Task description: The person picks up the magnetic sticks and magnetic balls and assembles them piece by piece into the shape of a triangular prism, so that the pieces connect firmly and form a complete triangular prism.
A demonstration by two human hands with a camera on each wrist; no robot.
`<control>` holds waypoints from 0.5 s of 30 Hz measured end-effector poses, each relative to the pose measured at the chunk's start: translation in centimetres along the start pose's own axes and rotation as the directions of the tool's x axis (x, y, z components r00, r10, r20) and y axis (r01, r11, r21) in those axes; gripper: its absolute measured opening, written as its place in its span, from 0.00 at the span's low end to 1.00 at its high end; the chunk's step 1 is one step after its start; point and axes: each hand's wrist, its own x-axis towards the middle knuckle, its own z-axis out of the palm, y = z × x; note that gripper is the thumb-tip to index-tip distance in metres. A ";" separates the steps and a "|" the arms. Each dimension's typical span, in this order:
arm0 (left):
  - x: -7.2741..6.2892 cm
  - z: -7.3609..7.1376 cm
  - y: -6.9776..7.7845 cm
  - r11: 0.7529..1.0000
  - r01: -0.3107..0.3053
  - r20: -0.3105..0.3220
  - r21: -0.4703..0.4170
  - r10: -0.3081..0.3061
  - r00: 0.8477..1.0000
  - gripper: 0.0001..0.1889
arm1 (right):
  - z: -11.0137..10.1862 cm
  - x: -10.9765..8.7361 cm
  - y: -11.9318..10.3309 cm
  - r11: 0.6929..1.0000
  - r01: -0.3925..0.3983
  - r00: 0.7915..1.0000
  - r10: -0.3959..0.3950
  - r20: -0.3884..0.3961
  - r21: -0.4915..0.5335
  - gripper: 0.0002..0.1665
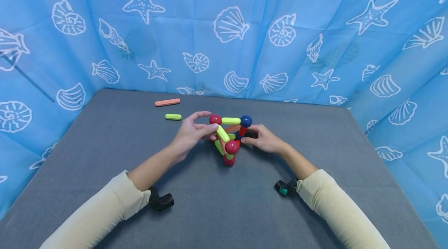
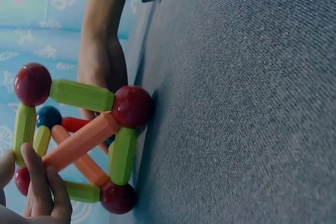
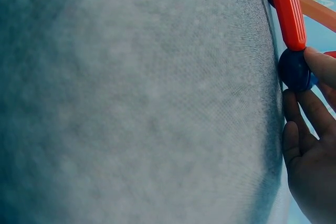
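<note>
A building-toy cube made of rods and balls (image 1: 224, 134) stands on the grey table in the head view. Lime rods (image 2: 81, 95), orange rods (image 2: 79, 140) and red rods (image 3: 290, 14) join its red balls (image 2: 133, 106) and dark blue balls (image 1: 246, 121). My left hand (image 1: 190, 134) grips the cube's left side, its fingers by a lime rod and an orange diagonal. On the other side, my right hand (image 1: 266, 139) pinches a low dark blue ball (image 3: 295, 70) between thumb and fingers. The hands and front rods partly hide the cube's far lower part.
Left of the cube, a loose orange rod (image 1: 167, 102) and a loose lime rod (image 1: 173, 117) lie on the grey table (image 1: 217, 210). A blue curtain (image 1: 196, 39) with white shells and starfish hangs behind and beside the table. Black devices (image 1: 161, 200) sit at both wrists.
</note>
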 end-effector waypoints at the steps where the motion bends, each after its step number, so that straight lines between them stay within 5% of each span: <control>1: 0.1 0.1 0.0 1.000 0.002 -0.017 0.010 -0.002 1.000 0.29 | 0.0 0.0 0.0 1.000 0.002 1.000 -0.002 0.000 0.001 0.23; 8: 0.5 0.7 -0.1 0.998 0.001 -0.066 0.070 0.004 0.998 0.27 | 0.0 -0.1 -0.1 1.000 0.018 1.000 -0.018 -0.001 0.000 0.23; 12: 0.3 0.4 -0.4 0.997 0.014 -0.038 0.079 -0.011 0.999 0.23 | 0.0 -0.2 -0.1 1.000 0.021 1.000 -0.021 0.000 -0.005 0.23; 15: -0.3 0.0 -1.0 0.981 0.009 0.035 0.192 -0.016 0.999 0.24 | 0.0 -0.1 -0.2 1.000 0.022 1.000 -0.022 -0.001 -0.003 0.23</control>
